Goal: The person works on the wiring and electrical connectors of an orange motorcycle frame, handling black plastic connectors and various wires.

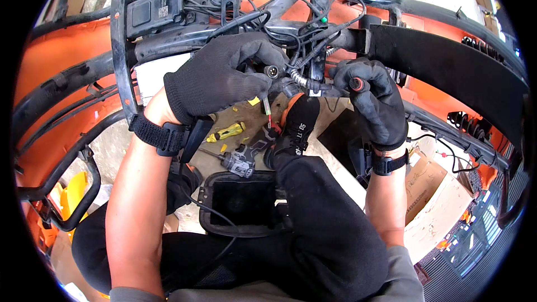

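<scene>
Both my hands wear black gloves and are raised over a black tubular frame (179,42) with orange panels. My left hand (221,75) is closed on a round black cable connector (272,71), whose pin face shows. To its right, my right hand (380,103) pinches another round cable connector (357,84) with a red ring around its face. The two connectors are apart. Between and behind them runs a bundle of black cables (299,39), with a silvery corrugated sleeve (297,77) on one. Part of each connector's cable is hidden by my fingers.
A black control box (154,14) is mounted on the frame at the upper left. Below my hands lie a yellow-handled screwdriver (228,132) and a grey power drill (240,161). An open black bin (207,204) sits between my legs; a cardboard box (439,196) stands at right.
</scene>
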Demonstrator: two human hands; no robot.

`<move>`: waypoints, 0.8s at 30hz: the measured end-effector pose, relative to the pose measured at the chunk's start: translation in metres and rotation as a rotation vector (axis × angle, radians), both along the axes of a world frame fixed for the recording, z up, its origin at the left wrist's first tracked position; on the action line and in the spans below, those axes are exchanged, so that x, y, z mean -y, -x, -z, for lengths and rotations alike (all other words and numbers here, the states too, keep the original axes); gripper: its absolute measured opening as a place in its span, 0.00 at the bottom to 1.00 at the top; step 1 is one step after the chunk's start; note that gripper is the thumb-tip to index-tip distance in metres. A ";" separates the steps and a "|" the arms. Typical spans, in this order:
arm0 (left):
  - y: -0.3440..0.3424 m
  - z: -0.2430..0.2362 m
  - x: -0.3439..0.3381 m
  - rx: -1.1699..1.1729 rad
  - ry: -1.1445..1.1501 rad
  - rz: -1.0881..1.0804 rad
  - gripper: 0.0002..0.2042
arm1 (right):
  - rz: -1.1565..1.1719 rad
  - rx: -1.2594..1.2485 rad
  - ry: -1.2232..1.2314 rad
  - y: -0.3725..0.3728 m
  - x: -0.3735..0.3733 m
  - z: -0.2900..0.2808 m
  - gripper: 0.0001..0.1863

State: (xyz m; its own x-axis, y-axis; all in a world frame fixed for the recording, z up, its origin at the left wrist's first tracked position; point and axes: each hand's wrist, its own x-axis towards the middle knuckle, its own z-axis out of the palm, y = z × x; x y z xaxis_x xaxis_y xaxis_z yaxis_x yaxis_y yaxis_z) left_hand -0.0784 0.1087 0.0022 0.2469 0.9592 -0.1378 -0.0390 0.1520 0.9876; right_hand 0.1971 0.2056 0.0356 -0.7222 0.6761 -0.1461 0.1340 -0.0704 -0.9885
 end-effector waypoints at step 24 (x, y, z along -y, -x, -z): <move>0.003 0.003 0.001 -0.033 0.000 0.013 0.14 | -0.034 -0.061 -0.056 -0.002 0.000 0.002 0.23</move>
State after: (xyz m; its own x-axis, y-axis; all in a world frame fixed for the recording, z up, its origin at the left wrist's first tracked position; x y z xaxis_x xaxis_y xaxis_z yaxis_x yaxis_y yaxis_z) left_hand -0.0811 0.1076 -0.0010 0.2547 0.9560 -0.1457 -0.0045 0.1518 0.9884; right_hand 0.1995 0.2059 0.0336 -0.7512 0.6570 -0.0640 0.0751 -0.0113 -0.9971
